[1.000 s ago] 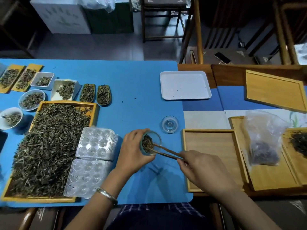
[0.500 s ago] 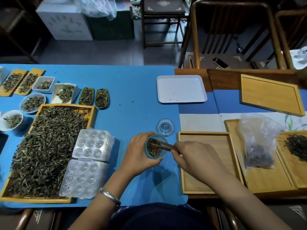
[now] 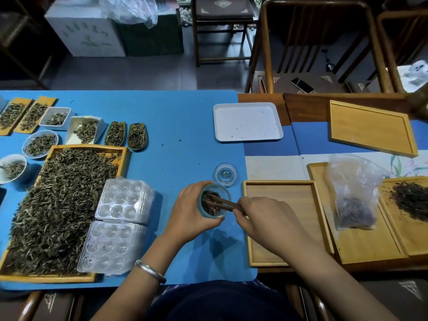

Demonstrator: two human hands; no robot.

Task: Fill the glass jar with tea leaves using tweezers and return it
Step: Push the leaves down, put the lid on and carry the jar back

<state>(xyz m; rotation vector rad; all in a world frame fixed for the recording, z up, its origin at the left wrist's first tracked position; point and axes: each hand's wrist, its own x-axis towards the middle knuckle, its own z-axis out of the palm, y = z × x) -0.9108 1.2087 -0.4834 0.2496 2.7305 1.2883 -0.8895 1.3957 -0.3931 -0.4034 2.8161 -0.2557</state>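
Note:
My left hand point(image 3: 188, 214) grips a small glass jar point(image 3: 222, 213) above the blue mat, tilted toward me, with dark tea leaves inside. My right hand point(image 3: 266, 216) pinches brown wooden tweezers point(image 3: 225, 202), whose tips reach into the jar's mouth among the leaves. The jar's round glass lid point(image 3: 225, 174) lies on the mat just behind the jar. A large wooden tray of loose tea leaves point(image 3: 60, 205) sits at the left.
Two clear plastic blister trays point(image 3: 120, 218) lie left of my left hand. An empty wooden tray point(image 3: 282, 228) sits under my right hand. A white tray point(image 3: 247, 121) is at the back, a plastic bag of tea point(image 3: 354, 195) and more wooden trays at the right. Small tea dishes line the far left.
My right hand has moved closer to the jar and pushed the tweezer tips deeper into it. The left hand keeps holding the jar; the camera view has shifted slightly.

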